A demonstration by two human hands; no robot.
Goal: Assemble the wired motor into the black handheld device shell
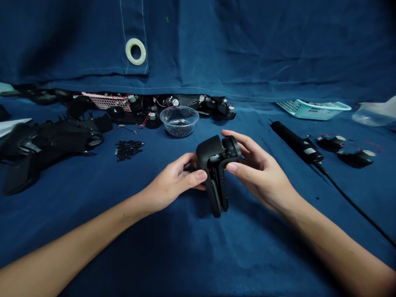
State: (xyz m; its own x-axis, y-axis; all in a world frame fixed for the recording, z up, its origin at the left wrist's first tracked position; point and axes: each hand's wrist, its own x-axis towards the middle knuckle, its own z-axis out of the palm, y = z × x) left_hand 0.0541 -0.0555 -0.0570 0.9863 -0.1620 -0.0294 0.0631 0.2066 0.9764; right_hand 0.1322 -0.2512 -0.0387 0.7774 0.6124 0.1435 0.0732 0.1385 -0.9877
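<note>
the black plastic housing (215, 165) is held upright between both hands at the middle of the view, its long grip pointing toward 6 o'clock. the left hand (171, 179) grasps its side, with the fingers (187, 161) curled behind it and the thumb (198, 176) pressed on the front. the right hand (260, 171) grasps the round upper end, with the fingers (238, 142) over the top and the thumb (232, 167) against the face. navy cloth (198, 255) lies beneath everything. a clear plastic bowl (179, 126) of small black parts stands at 11 o'clock, and a loose pile of black parts (128, 149) lies at 9 o'clock. a black corded wand (297, 142) lies at 3 o'clock, just beside wired black motors (331, 143), and a teal plastic basket (314, 109) sits at 2 o'clock.
</note>
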